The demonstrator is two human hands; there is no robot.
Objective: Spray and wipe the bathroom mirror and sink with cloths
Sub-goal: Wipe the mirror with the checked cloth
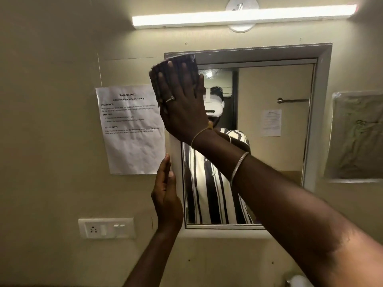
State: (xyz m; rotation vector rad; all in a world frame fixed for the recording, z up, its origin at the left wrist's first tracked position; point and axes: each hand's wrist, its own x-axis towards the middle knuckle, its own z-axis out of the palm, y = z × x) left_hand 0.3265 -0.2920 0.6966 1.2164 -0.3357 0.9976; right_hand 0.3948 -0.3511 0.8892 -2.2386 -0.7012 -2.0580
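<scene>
Right hand (182, 102) is up high, palm flat and fingers straight and slightly fanned, pressing a dark folded cloth (180, 58) against the top left corner of the mirror (273, 125). The cloth overlaps the grey frame (318, 121) there, and its upper and left edges show past the fingertips. There's a ring (171, 98) on one finger, a thin thread at the wrist and a metal bangle (239, 166) further down the forearm, which crosses the glass diagonally from the lower right.

Left hand (165, 195) is lower down at the mirror's left edge, seen side-on, fingers straight and held together, pointing up. It lies along the left side of the frame, with nothing in it. Its fingertips reach just beside the bottom right corner of a printed notice (132, 129) stuck to the wall left of the mirror.

In the glass, a reflection: a person in a striped shirt with a white headset, a towel bar and another sheet of paper behind.

Above the mirror, a long light bar (244, 16) is lit. Below the notice, a white switch and socket plate (106, 228) sits on the wall. To the right of the mirror hangs a sheet in a clear plastic sleeve (354, 137).
</scene>
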